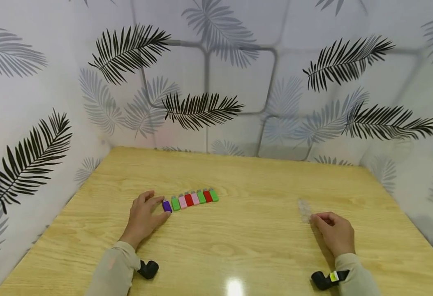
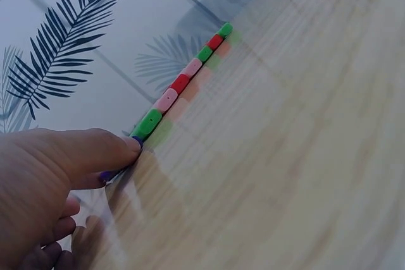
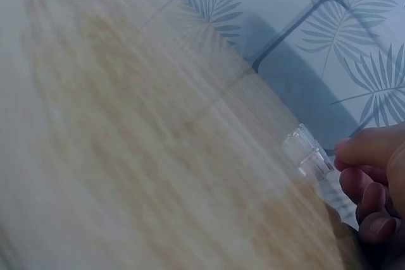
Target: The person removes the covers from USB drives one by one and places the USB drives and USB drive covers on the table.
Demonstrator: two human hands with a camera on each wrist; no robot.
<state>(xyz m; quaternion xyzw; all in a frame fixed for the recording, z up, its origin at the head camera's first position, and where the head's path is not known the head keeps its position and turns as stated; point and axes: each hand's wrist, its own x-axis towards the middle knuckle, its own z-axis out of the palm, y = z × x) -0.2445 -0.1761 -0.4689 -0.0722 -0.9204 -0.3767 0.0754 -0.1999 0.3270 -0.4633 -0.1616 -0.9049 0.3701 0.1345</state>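
Observation:
In the head view my left hand (image 1: 144,218) pinches a purple USB stick (image 1: 167,206) between thumb and fingers, at the left end of a row of USB sticks. Its thumb hides most of that stick in the left wrist view. Beside it lies a green USB stick (image 1: 175,204), followed by pink, red and green ones up to a green stick (image 1: 214,195) at the far end. Over on the right, my right hand (image 1: 334,232) pinches the near end of a small group of clear plastic caps (image 1: 304,210), thumb and forefinger together. These caps (image 3: 306,151) look see-through in the right wrist view.
Everything lies on a light wood table (image 1: 238,238) with a glossy surface. Leaf-patterned cloth (image 1: 238,82) hangs behind it and along both sides. A black wrist camera (image 1: 148,269) sits on the left sleeve, another black camera (image 1: 321,280) on the right.

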